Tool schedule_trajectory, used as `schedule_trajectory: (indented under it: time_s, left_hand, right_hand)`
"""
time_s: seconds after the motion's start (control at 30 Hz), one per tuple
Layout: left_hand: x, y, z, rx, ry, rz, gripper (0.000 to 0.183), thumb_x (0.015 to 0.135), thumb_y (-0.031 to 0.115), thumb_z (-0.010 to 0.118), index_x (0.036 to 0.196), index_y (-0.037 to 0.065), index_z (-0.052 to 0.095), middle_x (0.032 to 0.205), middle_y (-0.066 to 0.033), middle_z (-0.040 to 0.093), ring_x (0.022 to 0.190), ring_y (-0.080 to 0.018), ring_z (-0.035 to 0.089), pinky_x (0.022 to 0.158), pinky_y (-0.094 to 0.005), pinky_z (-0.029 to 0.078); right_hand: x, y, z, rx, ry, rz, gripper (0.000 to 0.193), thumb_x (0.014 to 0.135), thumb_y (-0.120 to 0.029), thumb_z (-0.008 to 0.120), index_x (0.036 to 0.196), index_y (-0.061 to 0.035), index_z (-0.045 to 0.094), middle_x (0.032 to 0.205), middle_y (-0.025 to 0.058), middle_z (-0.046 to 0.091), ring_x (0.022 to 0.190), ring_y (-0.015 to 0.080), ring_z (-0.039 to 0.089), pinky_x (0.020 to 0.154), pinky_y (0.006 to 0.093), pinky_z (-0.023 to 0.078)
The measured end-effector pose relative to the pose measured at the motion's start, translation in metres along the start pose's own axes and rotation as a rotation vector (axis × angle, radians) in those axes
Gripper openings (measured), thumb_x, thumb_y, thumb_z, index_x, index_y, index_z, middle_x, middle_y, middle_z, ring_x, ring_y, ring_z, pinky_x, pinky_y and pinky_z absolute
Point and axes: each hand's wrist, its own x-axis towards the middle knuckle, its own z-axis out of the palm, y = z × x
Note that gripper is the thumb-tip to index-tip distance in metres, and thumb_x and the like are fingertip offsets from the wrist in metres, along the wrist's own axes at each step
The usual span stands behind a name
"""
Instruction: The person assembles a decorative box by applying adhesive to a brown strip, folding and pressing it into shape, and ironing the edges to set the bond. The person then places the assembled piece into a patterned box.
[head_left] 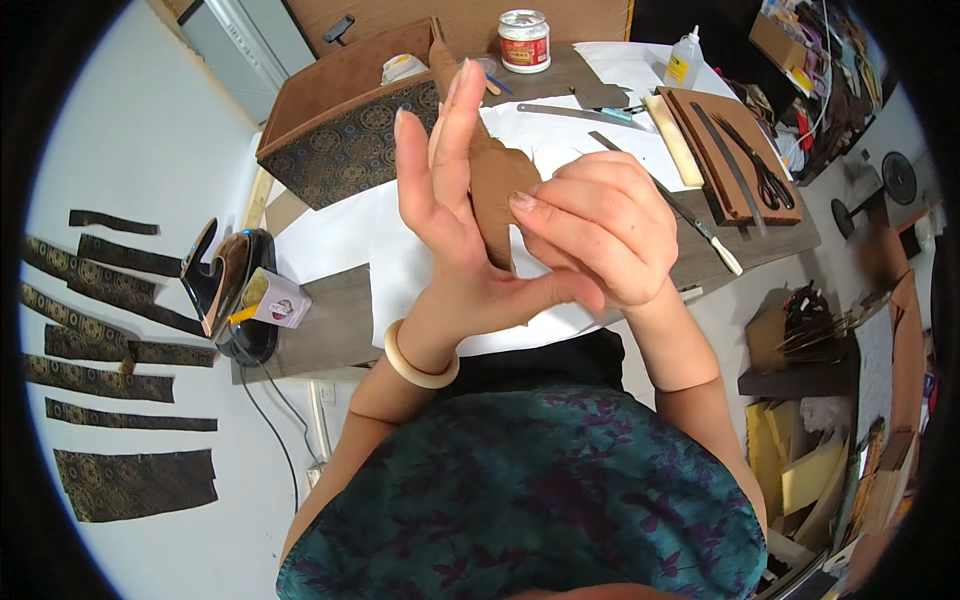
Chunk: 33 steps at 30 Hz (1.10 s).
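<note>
My left hand [450, 235] is raised over the table with its fingers stretched up and its thumb out to the right. It wears a pale bangle. A long brown piece, like cloth or thin leather [500, 185], runs up behind and beside its fingers; I cannot tell whether it touches the palm. My right hand [605, 225] has its fingers bent together in a pinch at the right edge of this piece, with the thumb pointing left toward my left thumb. White paper [400, 270] lies on the table beneath both hands.
A patterned brown box [345, 145] stands back left. An iron [215, 280] and small white container [285, 298] are at left. Behind are a can [525, 45] and squeeze bottle [683, 60]. Scissors [765, 180] lie on a brown board; a white-handled tool [722, 255] lies right.
</note>
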Motion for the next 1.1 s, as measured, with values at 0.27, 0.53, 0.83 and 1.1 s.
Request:
schedule_trajectory:
  time_s: [0.27, 0.53, 0.83, 1.1]
  left_hand:
    - [-0.005, -0.005, -0.006, 0.02, 0.008, 0.002, 0.142, 0.073, 0.062, 0.08, 0.157, 0.011, -0.022, 0.164, -0.0337, 0.008, 0.152, -0.0382, 0.024, 0.121, -0.0443, 0.029]
    - [-0.011, 0.002, -0.003, -0.112, 0.049, -0.077, 0.14, 0.075, 0.049, 0.086, 0.157, 0.002, -0.018, 0.166, -0.0324, 0.002, 0.139, -0.0301, 0.04, 0.112, -0.0388, 0.037]
    - [-0.006, 0.026, -0.006, -0.135, 0.067, -0.271, 0.106, 0.092, 0.003, 0.067, 0.157, 0.003, -0.017, 0.166, -0.0327, 0.003, 0.119, -0.02, 0.05, 0.098, -0.0321, 0.045]
    - [0.0, 0.033, -0.001, -0.131, 0.122, -0.353, 0.081, 0.101, -0.003, 0.043, 0.158, 0.002, -0.016, 0.162, -0.0384, 0.01, 0.125, -0.0227, 0.04, 0.106, -0.036, 0.035]
  right_hand:
    - [-0.008, -0.01, 0.008, -0.078, 0.009, -0.02, 0.039, 0.066, -0.015, 0.076, 0.102, -0.0016, 0.075, 0.095, 0.0074, 0.068, 0.078, 0.0232, 0.064, 0.067, 0.0346, 0.054]
    - [-0.017, -0.012, 0.013, -0.03, 0.038, 0.073, 0.046, 0.061, -0.014, 0.079, 0.105, -0.001, 0.075, 0.094, 0.0074, 0.067, 0.078, 0.0243, 0.064, 0.068, 0.0354, 0.055]
    - [-0.021, -0.021, 0.021, -0.065, 0.034, 0.016, 0.034, 0.06, -0.01, 0.079, 0.091, 0.0025, 0.071, 0.092, 0.0116, 0.069, 0.075, 0.0249, 0.064, 0.067, 0.0353, 0.053]
    - [-0.027, -0.026, 0.025, -0.018, 0.051, 0.073, 0.03, 0.063, -0.008, 0.079, 0.091, 0.0005, 0.071, 0.092, 0.0108, 0.069, 0.076, 0.0253, 0.064, 0.067, 0.0365, 0.053]
